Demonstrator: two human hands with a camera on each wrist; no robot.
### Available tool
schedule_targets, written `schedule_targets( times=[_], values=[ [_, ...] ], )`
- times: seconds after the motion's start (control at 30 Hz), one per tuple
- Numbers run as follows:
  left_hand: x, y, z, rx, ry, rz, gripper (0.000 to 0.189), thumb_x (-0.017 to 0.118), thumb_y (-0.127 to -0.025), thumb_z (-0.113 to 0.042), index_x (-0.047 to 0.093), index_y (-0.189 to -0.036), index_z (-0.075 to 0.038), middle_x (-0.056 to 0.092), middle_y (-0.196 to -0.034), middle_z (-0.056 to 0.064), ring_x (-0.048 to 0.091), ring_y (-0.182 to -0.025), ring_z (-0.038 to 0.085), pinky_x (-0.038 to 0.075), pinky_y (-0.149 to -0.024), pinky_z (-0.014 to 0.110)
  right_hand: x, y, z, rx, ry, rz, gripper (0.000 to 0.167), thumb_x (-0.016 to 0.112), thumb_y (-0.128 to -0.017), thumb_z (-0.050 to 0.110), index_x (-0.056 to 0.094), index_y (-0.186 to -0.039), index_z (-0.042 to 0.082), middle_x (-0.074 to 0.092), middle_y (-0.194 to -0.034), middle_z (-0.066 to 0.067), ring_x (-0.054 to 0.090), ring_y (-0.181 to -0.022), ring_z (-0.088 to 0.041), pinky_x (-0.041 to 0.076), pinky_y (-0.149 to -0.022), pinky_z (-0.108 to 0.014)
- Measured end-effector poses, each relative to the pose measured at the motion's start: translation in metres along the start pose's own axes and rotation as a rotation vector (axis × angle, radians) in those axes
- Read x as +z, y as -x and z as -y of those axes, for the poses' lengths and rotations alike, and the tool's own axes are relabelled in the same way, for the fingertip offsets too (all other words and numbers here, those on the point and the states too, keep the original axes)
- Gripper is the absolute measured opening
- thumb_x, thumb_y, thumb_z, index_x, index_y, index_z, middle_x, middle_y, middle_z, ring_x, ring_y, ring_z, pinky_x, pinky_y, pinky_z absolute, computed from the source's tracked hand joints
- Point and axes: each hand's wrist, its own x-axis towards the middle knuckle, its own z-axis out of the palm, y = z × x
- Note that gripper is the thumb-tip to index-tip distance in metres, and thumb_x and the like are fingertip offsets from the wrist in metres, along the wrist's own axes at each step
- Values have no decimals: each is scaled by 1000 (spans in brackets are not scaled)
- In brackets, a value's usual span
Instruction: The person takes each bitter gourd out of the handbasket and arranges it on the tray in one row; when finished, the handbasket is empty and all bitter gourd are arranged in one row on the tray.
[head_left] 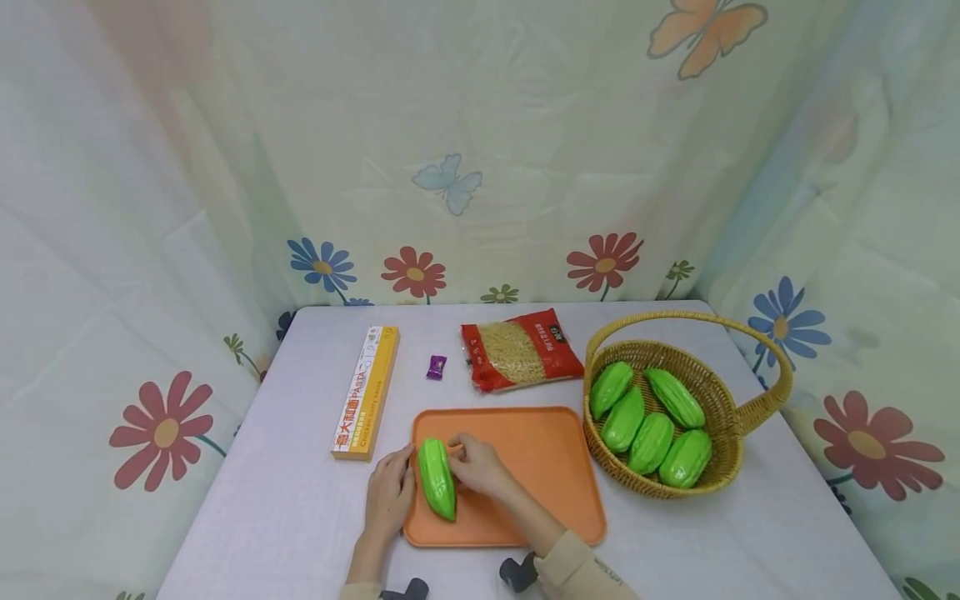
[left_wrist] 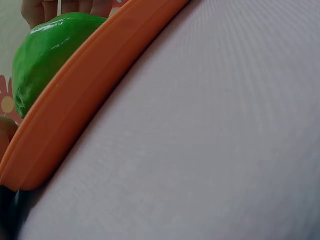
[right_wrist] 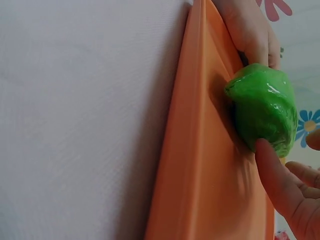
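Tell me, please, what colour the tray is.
The tray is orange, seen best in the head view.

A pale surface [head_left: 262, 500] carries an orange tray [head_left: 536, 437]; around that lie a pasta box [head_left: 366, 392] at 10 o'clock, purple packet [head_left: 437, 367] at 11, red bag [head_left: 517, 350] at 12, wicker basket [head_left: 726, 433] at 2.

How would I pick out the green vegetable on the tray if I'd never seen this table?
On the pale table, look left of the wicker basket for a flat orange tray. Towards the tray's left edge, between the left hand and the right hand, lies one long green vegetable. Five similar ones sit in the basket; this alone lies on the tray.
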Motion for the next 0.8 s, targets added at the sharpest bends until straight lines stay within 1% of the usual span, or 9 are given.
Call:
schedule_targets(
  times=[0.13,0.17,0.33,0.53,0.63,0.8],
  values=[
    [0,0,0,-26,4,20,37,49,-93,-15,52,-130,-14,56,-122,4,45,-117,24,36,-97,48,2,1,0,12,8,8,32,55,-83,6,51,-113,-5,62,-81,-10,62,-63,-20,53,-50,-28],
    [1,-1,0,-35,4,25,37,49,-93,-16,52,-130,-15,56,-123,3,45,-118,24,36,-97,47,3,1,0,18,-2,13,33,55,-83,5,51,-114,-5,62,-81,-10,62,-63,-20,54,-50,-28],
    [1,-1,1,-37,10,32,37,48,-94,-16,52,-130,-14,56,-123,3,44,-119,24,35,-98,48,7,3,1,33,-73,29,37,54,-82,2,46,-117,-8,63,-86,-16,63,-64,-24,54,-49,-31],
    [2,-1,1,-47,16,40,37,48,-94,-16,52,-130,-15,56,-124,3,44,-119,24,35,-98,47,8,3,-3,57,-127,29,38,53,-83,1,44,-119,-7,62,-91,-19,62,-65,-25,55,-50,-33],
    [1,-1,1,-51,11,39,37,48,-94,-16,52,-130,-15,55,-124,3,44,-119,23,35,-98,47,5,3,-5,72,-144,16,38,52,-84,2,44,-120,-7,61,-90,-18,61,-64,-25,55,-50,-33],
    [1,-1,1,-50,14,37,37,48,-93,-15,52,-130,-15,56,-123,4,45,-118,24,35,-98,47,-3,3,-5,86,-135,4,39,50,-83,3,44,-121,-6,59,-82,-15,60,-62,-26,55,-50,-33]
  ],
)
